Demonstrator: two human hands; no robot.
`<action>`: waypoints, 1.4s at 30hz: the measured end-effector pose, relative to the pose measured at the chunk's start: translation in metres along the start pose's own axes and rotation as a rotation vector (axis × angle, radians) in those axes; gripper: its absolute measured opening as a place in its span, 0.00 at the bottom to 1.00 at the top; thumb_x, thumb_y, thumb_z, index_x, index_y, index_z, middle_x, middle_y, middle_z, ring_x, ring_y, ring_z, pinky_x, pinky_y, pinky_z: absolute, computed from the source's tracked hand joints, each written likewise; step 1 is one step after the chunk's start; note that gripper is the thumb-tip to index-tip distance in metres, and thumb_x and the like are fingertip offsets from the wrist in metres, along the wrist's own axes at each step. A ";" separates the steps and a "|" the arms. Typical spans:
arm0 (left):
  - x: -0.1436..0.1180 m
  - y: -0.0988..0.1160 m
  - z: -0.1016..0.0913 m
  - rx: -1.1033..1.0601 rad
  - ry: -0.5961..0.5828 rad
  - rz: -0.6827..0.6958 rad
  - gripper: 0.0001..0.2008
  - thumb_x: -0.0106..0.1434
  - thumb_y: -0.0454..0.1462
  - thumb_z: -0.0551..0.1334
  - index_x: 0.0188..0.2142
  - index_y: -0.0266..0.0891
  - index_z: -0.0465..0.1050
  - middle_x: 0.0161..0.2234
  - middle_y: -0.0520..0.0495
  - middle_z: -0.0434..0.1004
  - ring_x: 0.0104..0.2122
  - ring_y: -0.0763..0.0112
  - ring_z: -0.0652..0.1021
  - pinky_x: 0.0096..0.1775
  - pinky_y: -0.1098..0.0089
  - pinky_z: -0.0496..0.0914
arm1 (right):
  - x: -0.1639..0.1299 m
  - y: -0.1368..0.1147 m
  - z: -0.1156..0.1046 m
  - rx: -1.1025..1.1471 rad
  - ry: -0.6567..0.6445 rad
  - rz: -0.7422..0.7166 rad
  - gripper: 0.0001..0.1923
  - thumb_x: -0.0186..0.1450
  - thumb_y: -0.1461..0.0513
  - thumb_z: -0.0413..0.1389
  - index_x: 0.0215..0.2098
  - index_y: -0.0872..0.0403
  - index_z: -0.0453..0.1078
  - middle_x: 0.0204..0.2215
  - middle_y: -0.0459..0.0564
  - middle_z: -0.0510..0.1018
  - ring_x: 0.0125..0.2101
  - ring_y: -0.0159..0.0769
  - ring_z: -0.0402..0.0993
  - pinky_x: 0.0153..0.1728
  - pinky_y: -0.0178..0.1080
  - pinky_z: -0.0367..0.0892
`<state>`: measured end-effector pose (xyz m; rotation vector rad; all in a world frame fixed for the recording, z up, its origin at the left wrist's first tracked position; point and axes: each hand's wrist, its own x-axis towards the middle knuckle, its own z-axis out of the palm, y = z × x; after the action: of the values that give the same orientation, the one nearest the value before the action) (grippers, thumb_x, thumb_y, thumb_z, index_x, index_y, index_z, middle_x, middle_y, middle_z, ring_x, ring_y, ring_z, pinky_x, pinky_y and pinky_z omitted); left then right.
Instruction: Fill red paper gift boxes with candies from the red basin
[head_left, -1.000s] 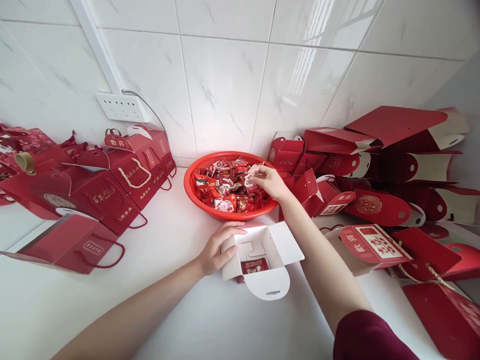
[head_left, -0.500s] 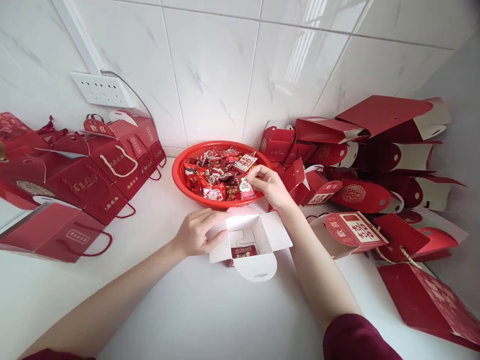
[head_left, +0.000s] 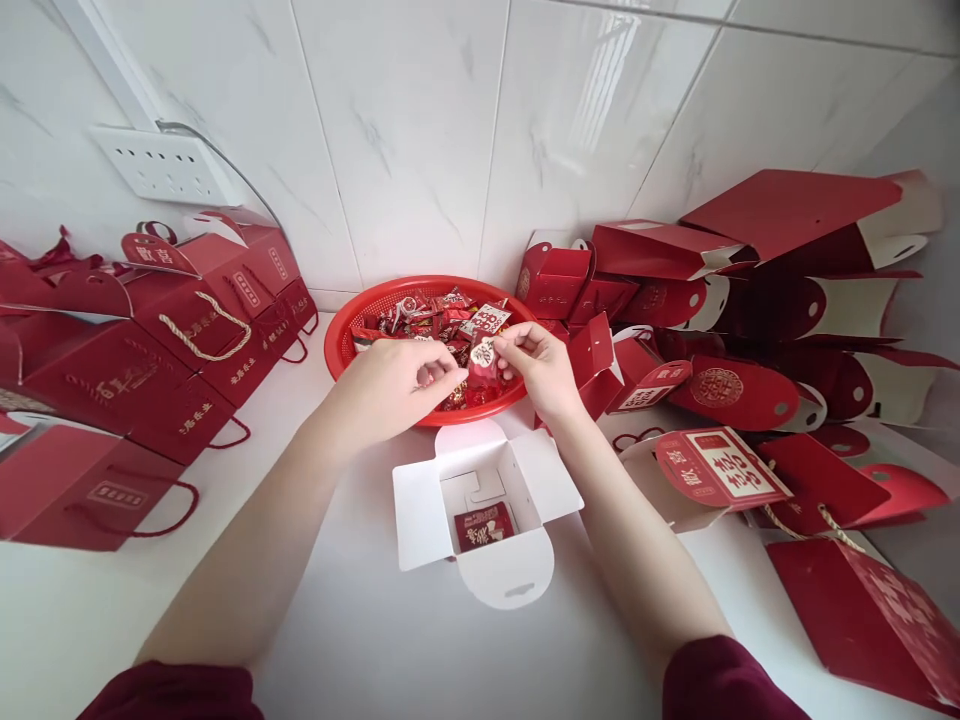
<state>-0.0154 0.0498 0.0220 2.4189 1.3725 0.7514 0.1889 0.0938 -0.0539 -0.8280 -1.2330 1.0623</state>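
My right hand [head_left: 541, 370] pinches a small red candy packet [head_left: 483, 358] with a cream printed patch, above the red plastic basket [head_left: 341, 345]. Over the basket's front left part, my left hand [head_left: 397, 385] has its fingers curled loosely and the thumb apart, with nothing visible in it. Several red wrapped candies [head_left: 420, 318] fill the basket, partly hidden by the hands. In front of it stands a small box [head_left: 469, 485] with white insides and its flaps spread. One dark red packet [head_left: 484, 527] lies on the box's bottom.
Red gift boxes with rope handles [head_left: 217, 350] stand in rows at the left. More red boxes [head_left: 720, 390], several with flaps up, crowd the right side. A white tiled wall [head_left: 420, 130] with a socket strip [head_left: 165, 165] rises behind the white table [head_left: 360, 610].
My left hand has let go of the box's left flap and moved up over the basket. My right hand still holds the packet at the basket. The view has shifted slightly.
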 end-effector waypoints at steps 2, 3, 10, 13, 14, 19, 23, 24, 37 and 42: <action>0.008 -0.019 0.014 0.042 -0.044 -0.017 0.12 0.65 0.45 0.58 0.30 0.43 0.75 0.27 0.54 0.79 0.27 0.70 0.75 0.29 0.71 0.63 | 0.003 0.006 0.000 -0.001 0.113 -0.011 0.11 0.59 0.56 0.63 0.34 0.52 0.67 0.29 0.44 0.74 0.29 0.31 0.75 0.32 0.36 0.73; 0.011 -0.027 0.022 0.058 -0.051 -0.038 0.13 0.65 0.44 0.57 0.28 0.42 0.73 0.25 0.54 0.78 0.25 0.70 0.74 0.29 0.70 0.62 | 0.004 0.008 0.001 -0.029 0.114 -0.013 0.10 0.59 0.57 0.62 0.35 0.51 0.66 0.30 0.45 0.74 0.31 0.33 0.76 0.35 0.38 0.74; 0.018 -0.045 0.042 0.069 -0.108 -0.082 0.10 0.64 0.42 0.55 0.29 0.43 0.72 0.25 0.52 0.76 0.25 0.68 0.73 0.27 0.70 0.60 | 0.001 0.001 0.015 -0.968 -0.380 0.010 0.11 0.62 0.57 0.57 0.43 0.47 0.73 0.40 0.47 0.81 0.43 0.46 0.75 0.44 0.49 0.68; 0.015 -0.043 0.042 0.074 -0.105 -0.072 0.11 0.64 0.42 0.54 0.30 0.42 0.72 0.25 0.51 0.75 0.25 0.67 0.73 0.27 0.69 0.60 | 0.004 0.002 0.017 -1.053 -0.465 0.037 0.15 0.61 0.56 0.59 0.47 0.44 0.73 0.44 0.47 0.80 0.45 0.47 0.75 0.42 0.47 0.66; 0.014 -0.044 0.042 0.068 -0.098 -0.071 0.11 0.64 0.42 0.54 0.30 0.42 0.72 0.25 0.51 0.75 0.24 0.67 0.73 0.27 0.69 0.60 | 0.005 0.003 0.017 -1.038 -0.467 0.041 0.15 0.60 0.56 0.61 0.46 0.44 0.74 0.44 0.47 0.80 0.44 0.47 0.75 0.41 0.46 0.66; 0.014 -0.048 0.044 -0.053 -0.039 -0.081 0.09 0.65 0.44 0.56 0.33 0.42 0.69 0.26 0.52 0.75 0.24 0.69 0.73 0.29 0.69 0.64 | 0.007 0.007 0.012 -0.803 -0.413 -0.020 0.01 0.58 0.61 0.63 0.30 0.49 0.76 0.31 0.48 0.81 0.32 0.40 0.75 0.34 0.41 0.67; 0.013 -0.046 0.043 -0.163 0.007 -0.105 0.15 0.63 0.50 0.60 0.37 0.41 0.70 0.30 0.50 0.75 0.28 0.69 0.74 0.33 0.68 0.69 | 0.004 0.002 0.006 -0.492 -0.296 0.084 0.07 0.62 0.58 0.60 0.28 0.53 0.72 0.22 0.45 0.76 0.23 0.35 0.74 0.29 0.39 0.71; 0.013 -0.045 0.043 -0.180 0.011 -0.110 0.17 0.62 0.51 0.60 0.39 0.40 0.71 0.32 0.49 0.76 0.30 0.69 0.75 0.35 0.68 0.69 | 0.004 0.000 0.004 -0.392 -0.258 0.127 0.09 0.62 0.56 0.60 0.29 0.53 0.71 0.22 0.45 0.75 0.23 0.34 0.75 0.29 0.39 0.73; 0.018 -0.056 0.029 -0.659 -0.212 -0.256 0.23 0.57 0.52 0.67 0.44 0.36 0.76 0.33 0.45 0.79 0.27 0.68 0.77 0.28 0.68 0.74 | -0.002 -0.006 0.007 0.109 -0.359 0.177 0.17 0.61 0.49 0.62 0.34 0.52 0.66 0.31 0.43 0.69 0.29 0.28 0.73 0.29 0.34 0.78; 0.016 -0.055 0.026 -0.612 -0.290 -0.199 0.18 0.57 0.49 0.67 0.38 0.36 0.79 0.31 0.46 0.79 0.27 0.69 0.77 0.29 0.69 0.74 | -0.006 -0.009 0.008 0.010 -0.524 0.193 0.16 0.58 0.56 0.66 0.38 0.53 0.68 0.36 0.46 0.74 0.34 0.32 0.75 0.31 0.35 0.76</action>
<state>-0.0336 0.0929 -0.0202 1.8010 1.0532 0.6222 0.1827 0.0850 -0.0461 -0.6903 -1.6021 1.5033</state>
